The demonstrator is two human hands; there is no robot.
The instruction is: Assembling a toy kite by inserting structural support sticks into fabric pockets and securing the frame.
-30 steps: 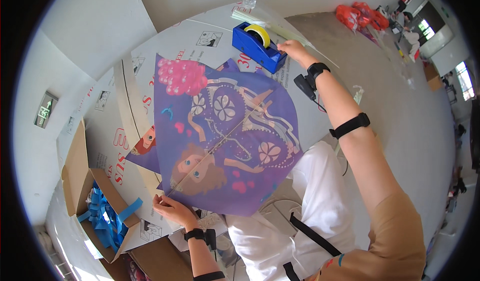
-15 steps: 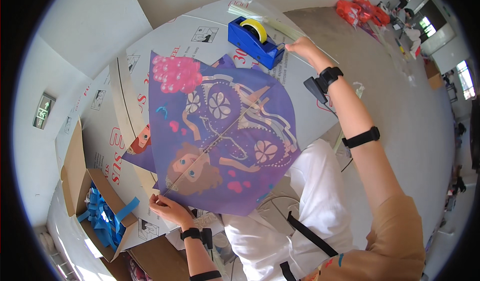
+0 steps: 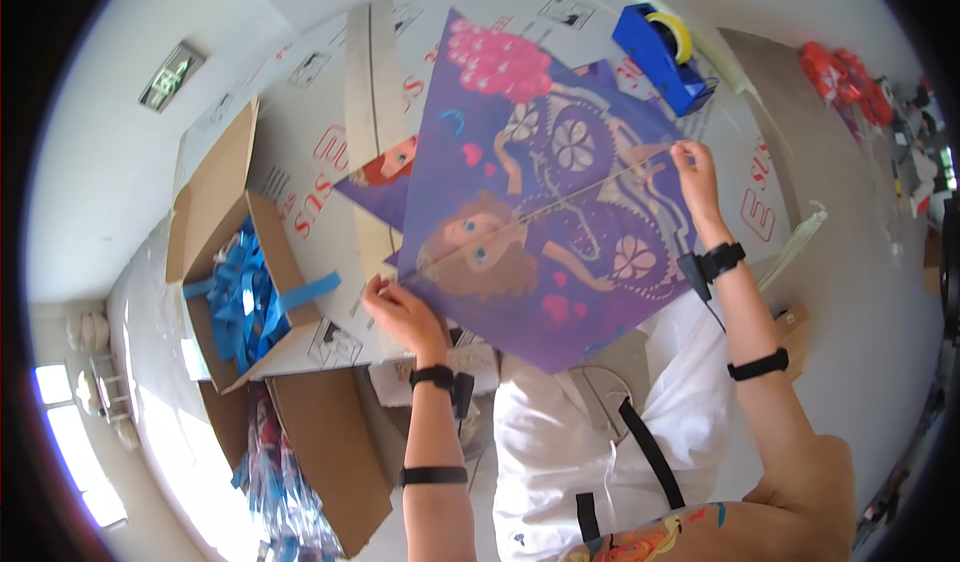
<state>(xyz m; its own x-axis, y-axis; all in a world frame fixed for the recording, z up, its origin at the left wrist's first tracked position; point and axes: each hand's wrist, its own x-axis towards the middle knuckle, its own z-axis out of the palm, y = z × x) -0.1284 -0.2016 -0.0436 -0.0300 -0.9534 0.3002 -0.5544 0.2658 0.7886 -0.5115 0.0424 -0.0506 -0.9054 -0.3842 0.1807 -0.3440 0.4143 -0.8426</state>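
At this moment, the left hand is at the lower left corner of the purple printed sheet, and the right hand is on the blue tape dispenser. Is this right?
Not quite: the right hand is at the right edge of the purple printed sheet, apart from the blue tape dispenser, as the head view shows. The rest is right.

My table: light-grey top with red and black print, a beige band with a dark line crossing it. Over it, overhanging toward my lap: large purple pointed sheet, printed figure; how much touches, I can't tell. Left of that sheet, partly under it: second purple sheet with a red-haired face. Beyond it, rightward: blue tape dispenser, yellow roll; slim pale strips alongside.
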